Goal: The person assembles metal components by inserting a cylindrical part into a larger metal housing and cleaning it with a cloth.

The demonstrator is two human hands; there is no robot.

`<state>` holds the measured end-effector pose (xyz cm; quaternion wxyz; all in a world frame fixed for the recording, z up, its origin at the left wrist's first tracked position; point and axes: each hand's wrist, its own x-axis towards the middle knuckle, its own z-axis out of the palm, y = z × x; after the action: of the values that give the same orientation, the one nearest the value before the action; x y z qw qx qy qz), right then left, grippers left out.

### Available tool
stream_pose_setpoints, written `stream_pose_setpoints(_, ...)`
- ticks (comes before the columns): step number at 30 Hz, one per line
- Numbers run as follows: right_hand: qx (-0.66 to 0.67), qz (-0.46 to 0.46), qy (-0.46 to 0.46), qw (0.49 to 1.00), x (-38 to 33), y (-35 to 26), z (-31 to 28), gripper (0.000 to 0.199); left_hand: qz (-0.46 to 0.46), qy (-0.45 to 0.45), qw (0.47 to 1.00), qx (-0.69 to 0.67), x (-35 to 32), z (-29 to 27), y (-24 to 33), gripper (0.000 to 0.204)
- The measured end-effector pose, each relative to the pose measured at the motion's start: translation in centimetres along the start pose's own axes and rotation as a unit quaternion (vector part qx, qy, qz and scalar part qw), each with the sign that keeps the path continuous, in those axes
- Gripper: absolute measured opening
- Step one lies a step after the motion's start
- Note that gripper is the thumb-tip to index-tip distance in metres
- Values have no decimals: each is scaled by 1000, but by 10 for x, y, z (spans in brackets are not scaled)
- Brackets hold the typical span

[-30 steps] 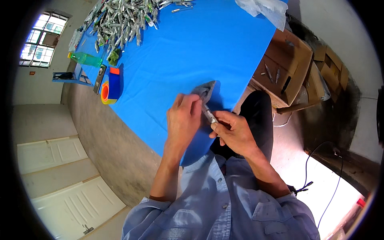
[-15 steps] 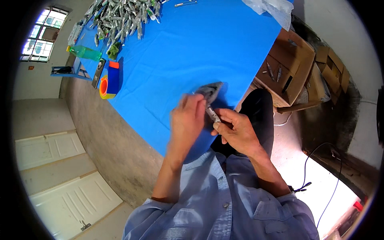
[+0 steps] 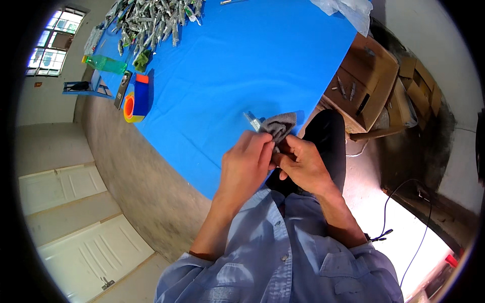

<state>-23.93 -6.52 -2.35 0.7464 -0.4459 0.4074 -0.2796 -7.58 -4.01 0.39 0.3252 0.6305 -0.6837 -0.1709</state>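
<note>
Both hands meet over the near edge of the blue-covered table (image 3: pixel 227 70). My left hand (image 3: pixel 246 160) is closed, pinching a grey cloth (image 3: pixel 279 124) that bunches up beyond the fingertips. A slim silvery, partly clear stick-like piece (image 3: pixel 251 120) pokes out past the cloth, pointing away and to the left. Its near part is covered by the cloth and fingers, so its exact kind cannot be made out. My right hand (image 3: pixel 303 162) is closed, thumb against fingers, around the near end of this piece, at the lower edge of the cloth.
A heap of slim silvery pieces (image 3: pixel 151 22) lies at the far left. Nearer are a green bottle (image 3: pixel 106 64), a green cloth (image 3: pixel 142 60) and a blue-and-orange tape dispenser (image 3: pixel 139 98). At right stands an open cardboard box (image 3: pixel 371 76) with several slim pieces inside. Clear plastic (image 3: pixel 348 11) hangs over the far right corner.
My left hand and the grey cloth have shifted right and nearer. The cloth now covers the part of the silvery piece that showed between my hands. My right hand has barely moved.
</note>
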Motion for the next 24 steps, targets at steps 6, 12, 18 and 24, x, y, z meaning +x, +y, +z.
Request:
stream_pose_setpoints(6,12,-6,5,1000,-1,-6,5,30,-4,32,999,43,19,-3,-28,13)
stream_pose_setpoints(12,-2,14,-2,1000,1,2,-1,28,-2,-14,999,-43,0,-9,-3,15)
stream_pose_setpoints(18,-6,32,14,999,1,-1,0,24,3,-38,999,14,-2,-3,3,12)
stream_pose_setpoints(24,10,-7,15,1000,1,1,5,31,15,60,995,75,17,-2,-32,11)
